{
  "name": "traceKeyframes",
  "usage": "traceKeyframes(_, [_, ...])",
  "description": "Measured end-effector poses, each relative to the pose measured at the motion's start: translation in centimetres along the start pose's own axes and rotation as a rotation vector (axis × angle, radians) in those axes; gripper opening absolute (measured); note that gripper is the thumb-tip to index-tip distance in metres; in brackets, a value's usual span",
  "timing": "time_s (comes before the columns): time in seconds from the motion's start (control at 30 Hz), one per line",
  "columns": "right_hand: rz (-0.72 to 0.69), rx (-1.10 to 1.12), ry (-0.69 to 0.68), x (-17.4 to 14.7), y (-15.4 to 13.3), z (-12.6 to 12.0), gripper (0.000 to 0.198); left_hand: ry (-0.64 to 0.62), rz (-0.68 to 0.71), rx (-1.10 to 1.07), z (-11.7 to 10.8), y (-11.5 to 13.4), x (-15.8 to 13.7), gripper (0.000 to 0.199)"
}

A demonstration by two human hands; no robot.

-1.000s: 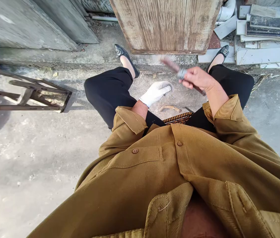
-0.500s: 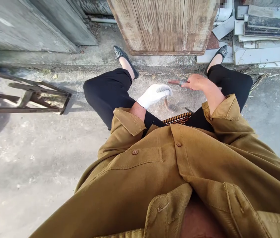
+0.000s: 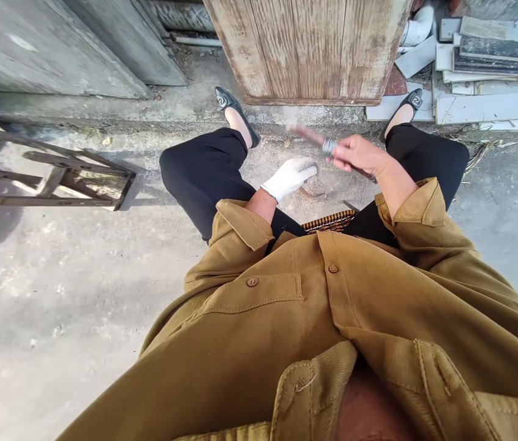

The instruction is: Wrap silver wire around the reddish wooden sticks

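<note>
My left hand [image 3: 289,176], in a white knitted glove, is low over the concrete between my knees. Its fingers are closed; whatever they grip is hidden. Just below its fingertips shows a thin, bent brown piece [image 3: 311,195], blurred. My bare right hand [image 3: 360,153] is closed round a reddish-brown stick-like tool [image 3: 309,135] with silvery wire coiled round it [image 3: 329,147]. The tool slants up and left past the gloved fingers, and its far end is smeared by motion. Its other end sticks out beneath my right wrist.
An upside-down wooden stool [image 3: 66,177] lies at left. Ahead, a worn wooden panel [image 3: 309,55] stands on a low concrete ledge [image 3: 176,113]. White and dark boards [image 3: 493,92] are stacked at far right, beside a white pipe [image 3: 419,27]. A woven striped seat edge [image 3: 330,219] shows beneath me.
The stick-like tool has swung from nearly level to a slant, its far end now further up and left. My gloved hand has shifted slightly, and the bent brown piece lies at a different angle.
</note>
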State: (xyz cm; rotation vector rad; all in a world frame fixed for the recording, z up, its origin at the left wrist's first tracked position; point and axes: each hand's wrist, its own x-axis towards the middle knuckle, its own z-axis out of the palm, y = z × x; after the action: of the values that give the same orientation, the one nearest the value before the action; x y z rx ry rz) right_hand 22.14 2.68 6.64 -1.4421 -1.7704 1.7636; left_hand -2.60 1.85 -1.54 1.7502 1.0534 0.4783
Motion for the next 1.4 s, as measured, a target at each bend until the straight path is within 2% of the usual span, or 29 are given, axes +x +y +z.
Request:
traceKeyframes(0.07, [-0.071,0.142,0.28,0.7,0.7,-0.4,0.047,-0.025,0.007,0.023,0.0,0.7,-0.2,0.024])
traceKeyframes(0.13, [-0.047,0.163,0.413,1.5,2.0,-1.0,0.053,-0.04,0.022,0.04,-0.1,1.4,-0.6,0.026])
traceKeyframes(0.2, [0.013,0.083,0.435,2.3,3.5,-1.4,0.052,-0.076,0.033,0.064,-0.2,1.9,-0.8,0.028])
traceKeyframes(0.33, [0.097,-0.138,0.375,3.5,5.5,-1.8,0.05,-0.118,0.038,0.131,-0.3,1.7,-1.1,0.029])
traceKeyframes(0.4, [0.154,-0.248,0.286,3.7,5.7,-1.9,0.051,-0.085,0.047,0.151,-0.4,1.2,-1.0,0.031])
traceKeyframes(0.57, [0.392,-0.407,-0.209,2.6,4.8,-1.4,0.044,-0.047,0.084,0.178,-0.5,0.5,-0.6,0.029])
traceKeyframes(0.67, [0.441,-0.373,-0.377,1.6,3.8,-0.4,0.038,-0.078,0.079,0.158,-0.4,0.8,-0.6,0.026])
traceKeyframes(0.73, [0.466,-0.245,-0.416,1.1,2.9,0.2,0.034,-0.065,0.071,0.116,-0.2,0.9,-0.5,0.026])
traceKeyframes(0.87, [0.443,0.059,-0.142,-0.1,1.0,0.5,0.031,0.016,0.051,0.034,0.1,0.8,-0.2,0.024])
traceKeyframes(0.93, [0.312,0.127,-0.102,-0.5,0.3,0.2,0.032,0.042,0.031,0.009,0.1,0.7,-0.1,0.024])
traceKeyframes(1.0, [0.12,0.223,-0.028,-0.5,0.0,-0.3,0.038,0.051,0.006,-0.013,0.0,0.7,-0.1,0.026])
traceKeyframes(1.07, [-0.021,0.351,0.194,-0.1,0.1,-0.8,0.048,0.046,0.011,-0.025,-0.1,0.8,-0.2,0.029])
traceKeyframes(1.13, [-0.033,0.398,0.403,0.5,0.6,-1.1,0.054,0.03,0.038,-0.015,-0.3,1.1,-0.4,0.029])
traceKeyframes(1.17, [-0.004,0.381,0.463,0.8,1.0,-1.3,0.056,0.008,0.051,-0.008,-0.3,1.3,-0.5,0.029])
traceKeyframes(1.23, [0.061,0.279,0.513,1.5,2.0,-1.5,0.058,-0.07,0.065,-0.003,-0.3,1.5,-0.7,0.029])
traceKeyframes(1.3, [0.077,0.146,0.487,2.1,3.0,-1.7,0.059,-0.144,0.071,0.0,-0.3,1.7,-0.8,0.03])
traceKeyframes(1.4, [0.065,-0.023,0.392,2.7,3.8,-1.8,0.055,-0.122,0.088,0.027,-0.4,1.8,-0.9,0.03])
